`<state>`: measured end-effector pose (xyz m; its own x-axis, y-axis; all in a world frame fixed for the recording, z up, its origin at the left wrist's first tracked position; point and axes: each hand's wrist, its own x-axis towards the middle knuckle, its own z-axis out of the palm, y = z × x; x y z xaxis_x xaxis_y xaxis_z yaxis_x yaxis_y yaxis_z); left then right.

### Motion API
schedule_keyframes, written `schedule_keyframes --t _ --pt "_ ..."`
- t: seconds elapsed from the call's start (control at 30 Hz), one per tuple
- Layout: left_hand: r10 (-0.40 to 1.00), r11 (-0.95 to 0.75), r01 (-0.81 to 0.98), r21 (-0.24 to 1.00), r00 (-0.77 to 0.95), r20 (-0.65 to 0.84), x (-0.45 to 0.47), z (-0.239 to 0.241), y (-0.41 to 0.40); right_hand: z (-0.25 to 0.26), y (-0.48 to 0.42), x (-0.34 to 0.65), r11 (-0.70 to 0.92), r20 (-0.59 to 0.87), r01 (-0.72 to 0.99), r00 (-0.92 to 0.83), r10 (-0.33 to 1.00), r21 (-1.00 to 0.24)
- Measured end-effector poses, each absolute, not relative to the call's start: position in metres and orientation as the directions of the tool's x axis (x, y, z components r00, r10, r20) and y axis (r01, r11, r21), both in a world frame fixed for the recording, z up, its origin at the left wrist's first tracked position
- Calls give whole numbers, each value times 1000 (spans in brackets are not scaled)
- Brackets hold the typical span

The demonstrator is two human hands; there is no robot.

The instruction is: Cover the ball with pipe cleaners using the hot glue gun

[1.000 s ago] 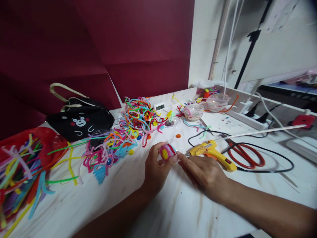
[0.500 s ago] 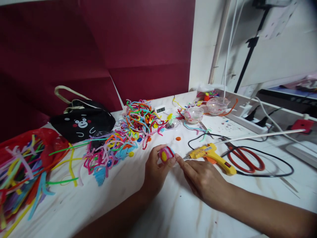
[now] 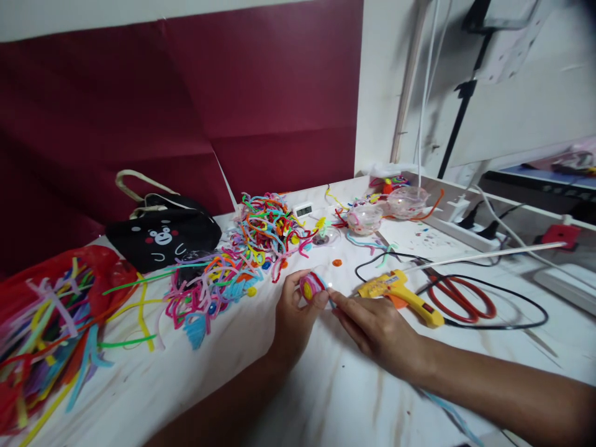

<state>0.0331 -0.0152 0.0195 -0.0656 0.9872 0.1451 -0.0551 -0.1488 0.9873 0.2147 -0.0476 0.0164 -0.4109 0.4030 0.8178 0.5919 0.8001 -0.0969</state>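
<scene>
Clock centred on coil [image 3: 313, 287]. Red bag [image 3: 112, 268], 9 o'clock. Fuzzy pile [image 3: 267, 223], 11. Left hand [image 3: 295, 320], 7: thumb and fingers closed round coil. Right hand [image 3: 384, 323], 4: fingertips near together at coil's edge, seem to pinch blue strand [image 3: 331, 299]; thumb hidden. Glue gun [image 3: 395, 287], 3, lying free. New: blue tail [image 3: 447, 407] under right arm [image 3: 479, 372], 4, not seen just before; so edge work looks to be with blue.
</scene>
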Motion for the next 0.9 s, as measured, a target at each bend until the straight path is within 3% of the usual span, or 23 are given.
schedule_keyframes --t 0.47,0.9 --pt "993 -76 -86 993 -95 67 35 17 -16 12 -51 214 829 823 533 -388 415 -167" --pt "998 -43 -96 994 -57 37 31 8 -16 12 -53 213 842 834 530 -414 366 -106"
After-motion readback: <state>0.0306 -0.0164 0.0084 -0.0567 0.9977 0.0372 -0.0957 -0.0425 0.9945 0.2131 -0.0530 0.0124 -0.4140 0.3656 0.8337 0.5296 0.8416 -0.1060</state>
